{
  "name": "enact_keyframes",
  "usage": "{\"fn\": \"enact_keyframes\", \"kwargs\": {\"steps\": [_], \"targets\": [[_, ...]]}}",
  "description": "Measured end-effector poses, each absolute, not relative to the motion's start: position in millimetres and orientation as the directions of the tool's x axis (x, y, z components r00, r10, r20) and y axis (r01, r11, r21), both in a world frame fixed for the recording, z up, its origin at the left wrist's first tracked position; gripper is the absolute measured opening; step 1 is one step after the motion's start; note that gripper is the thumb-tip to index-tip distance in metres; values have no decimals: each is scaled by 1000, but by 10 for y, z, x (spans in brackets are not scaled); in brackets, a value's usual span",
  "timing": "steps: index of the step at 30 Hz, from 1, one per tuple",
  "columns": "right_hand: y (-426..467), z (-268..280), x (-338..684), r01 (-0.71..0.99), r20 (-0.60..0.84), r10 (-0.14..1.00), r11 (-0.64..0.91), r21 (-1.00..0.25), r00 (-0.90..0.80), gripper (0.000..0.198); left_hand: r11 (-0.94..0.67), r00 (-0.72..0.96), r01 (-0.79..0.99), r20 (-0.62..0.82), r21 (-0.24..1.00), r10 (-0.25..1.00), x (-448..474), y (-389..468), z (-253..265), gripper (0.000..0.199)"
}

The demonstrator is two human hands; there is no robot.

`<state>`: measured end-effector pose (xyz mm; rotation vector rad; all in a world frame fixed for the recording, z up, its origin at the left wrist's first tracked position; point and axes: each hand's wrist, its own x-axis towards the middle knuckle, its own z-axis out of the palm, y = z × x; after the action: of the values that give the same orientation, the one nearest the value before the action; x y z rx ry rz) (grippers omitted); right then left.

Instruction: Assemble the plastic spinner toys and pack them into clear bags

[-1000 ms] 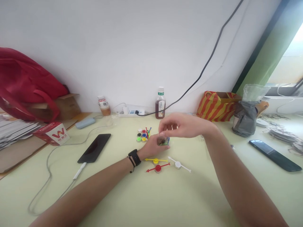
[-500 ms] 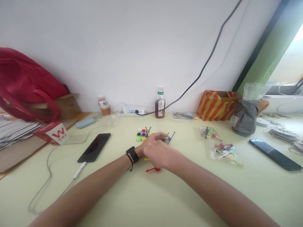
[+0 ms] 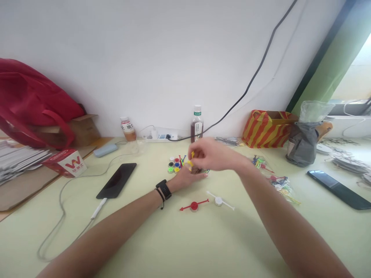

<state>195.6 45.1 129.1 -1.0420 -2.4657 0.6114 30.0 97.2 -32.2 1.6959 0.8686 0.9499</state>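
The right hand [image 3: 213,153] pinched a yellow arrow spinner [image 3: 190,163], likely light, stiff, best gripped by its hub; the left hand [image 3: 184,180] curled, contents unclear.

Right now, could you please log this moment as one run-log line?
right hand: holding yellow arrow spinner | left hand: curled close by, grasp hidden | tabletop: red arrow spinner, white arrow spinner

The bare left hand [image 3: 185,179], thumb [image 3: 201,176] extended, reaches just beyond the square black wristwatch [image 3: 164,189]; the bare right hand [image 3: 213,154], pinching, is raised right of it.
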Motion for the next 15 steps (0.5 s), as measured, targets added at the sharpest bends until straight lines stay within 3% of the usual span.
{"fn": "enact_keyframes", "kwargs": {"steps": [6,10,15], "targets": [[584,1430,2364,574,491,807,583,-575,-328,17,-254,516,39,198,966,833,360,988,-362,44],[650,1389,2449,624,527,813,550,-555,-248,18,-277,526,49,211,960,824,351,1007,-390,43],[671,1351,2419,664,527,802,560,-495,-282,14,-295,533,46,226,954,815,342,997,-379,44]]}}
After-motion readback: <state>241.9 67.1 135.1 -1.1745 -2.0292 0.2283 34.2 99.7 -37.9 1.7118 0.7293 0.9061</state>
